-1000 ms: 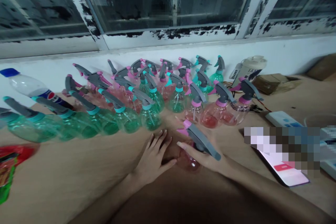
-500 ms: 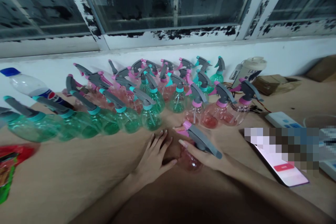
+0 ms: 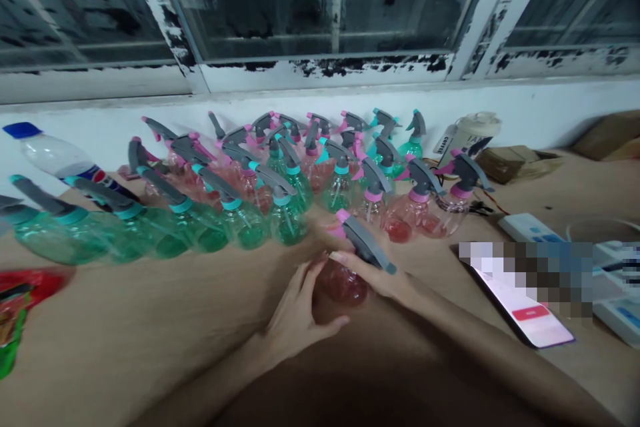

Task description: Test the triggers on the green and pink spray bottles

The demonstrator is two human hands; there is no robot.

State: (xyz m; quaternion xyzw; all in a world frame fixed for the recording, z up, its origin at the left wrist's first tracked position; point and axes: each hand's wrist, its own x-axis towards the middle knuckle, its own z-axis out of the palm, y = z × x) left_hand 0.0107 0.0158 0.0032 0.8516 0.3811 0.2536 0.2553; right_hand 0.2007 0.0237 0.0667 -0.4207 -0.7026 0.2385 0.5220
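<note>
Close in front of me is a pink spray bottle (image 3: 345, 283) with a grey and pink trigger head. My right hand (image 3: 373, 275) is closed round its neck, just under the head. The bottle tilts a little, and the palm hides part of its far side. On its left side my left hand (image 3: 299, 310) curves with the thumb spread away from the fingers. Those fingertips are at the bottle's side; whether they touch it I cannot tell. Beyond stand a row of green spray bottles (image 3: 245, 227) and several pink spray bottles (image 3: 397, 227).
At the right lie a phone (image 3: 543, 327) with its screen lit and a white power strip (image 3: 530, 228). A cup (image 3: 467, 133) and a cardboard box (image 3: 510, 163) stand behind. A Pepsi bottle (image 3: 60, 160) leans at the left, above a red packet (image 3: 37, 280). Windows line the back.
My right hand has moved the pink spray bottle left and slightly away from me. My left hand has lifted from lying flat on the table and turned to the bottle's side.
</note>
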